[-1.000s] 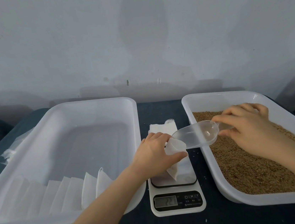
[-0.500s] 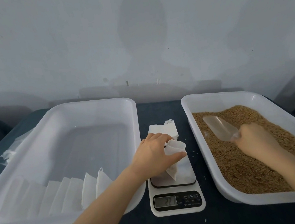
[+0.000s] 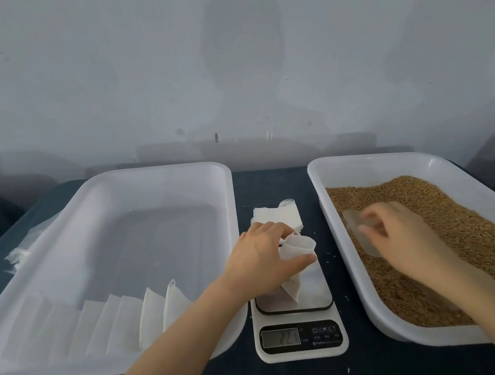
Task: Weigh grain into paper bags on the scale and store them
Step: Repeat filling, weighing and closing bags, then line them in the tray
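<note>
At the middle of the table's [image 3: 270, 181] near edge, the left hand [image 3: 261, 257] has thumb and fingers curled round the mouth of a small paper bag [image 3: 297, 248]. It props the bag open and standing on the platform of the scale [image 3: 301, 341], so the weight registers while the opening faces the grain side. The display is lit, but the digits are too blurred to call. Over at the right edge, the right hand [image 3: 402, 237] is down in the white tray [image 3: 370, 159] of brown grain [image 3: 464, 238]. Its fingers close on the handle of a clear scoop [image 3: 355, 224], whose bowl is dug into the heap, and it looks like a load being taken for the bag, though blur softens the grip. Just behind the scale lies a stack of flat empty bags [image 3: 274, 215], within easy reach for the next round. On the left, the storage tray [image 3: 157, 170] carries a row of filled bags [image 3: 152, 314] leaning along its near wall, so I'd judge several rounds done and this bag mid-fill.
</note>
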The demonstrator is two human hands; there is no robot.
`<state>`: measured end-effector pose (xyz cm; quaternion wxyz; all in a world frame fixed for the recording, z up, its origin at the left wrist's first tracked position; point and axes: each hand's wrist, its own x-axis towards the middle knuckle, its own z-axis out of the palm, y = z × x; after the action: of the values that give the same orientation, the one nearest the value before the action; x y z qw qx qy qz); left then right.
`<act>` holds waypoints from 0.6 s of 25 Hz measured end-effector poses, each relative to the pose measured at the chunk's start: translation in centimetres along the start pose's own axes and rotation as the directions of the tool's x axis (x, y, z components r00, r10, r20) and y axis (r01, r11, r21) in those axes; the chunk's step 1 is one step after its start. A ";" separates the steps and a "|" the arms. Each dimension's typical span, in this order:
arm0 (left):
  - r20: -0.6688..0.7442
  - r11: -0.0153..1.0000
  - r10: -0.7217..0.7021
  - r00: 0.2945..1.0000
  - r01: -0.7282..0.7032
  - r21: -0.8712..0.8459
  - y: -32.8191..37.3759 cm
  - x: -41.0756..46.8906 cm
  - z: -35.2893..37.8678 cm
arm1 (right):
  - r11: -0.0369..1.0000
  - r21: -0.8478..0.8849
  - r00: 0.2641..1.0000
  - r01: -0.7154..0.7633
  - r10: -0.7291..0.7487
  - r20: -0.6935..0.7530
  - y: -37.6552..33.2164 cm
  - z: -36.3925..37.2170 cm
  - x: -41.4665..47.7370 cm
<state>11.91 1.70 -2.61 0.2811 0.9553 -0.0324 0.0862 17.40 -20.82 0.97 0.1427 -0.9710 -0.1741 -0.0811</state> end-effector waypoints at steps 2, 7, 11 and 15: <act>-0.027 1.000 0.027 0.999 -0.027 -0.005 0.1 -0.1 -0.1 | 0.948 0.229 0.972 0.221 -0.234 0.033 -3.6 -1.0 -1.2; 0.017 0.997 0.070 0.997 -0.070 -0.011 0.4 -0.4 -0.6 | 0.917 0.300 0.922 0.265 -0.331 0.199 -6.4 1.1 -1.4; 0.235 0.952 -0.010 0.972 0.081 -0.296 -0.3 0.6 -2.5 | 0.891 0.355 0.940 0.282 -0.331 0.085 -5.9 1.7 -0.2; 0.112 0.973 -0.053 0.992 0.077 -0.219 -0.9 0.7 -3.1 | 0.884 0.359 0.938 0.301 -0.342 0.055 -5.5 1.6 0.4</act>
<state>12.26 4.13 -0.38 0.3872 0.9214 -0.0253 0.0220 15.95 -15.28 0.89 0.2848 -0.8914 -0.3522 -0.0151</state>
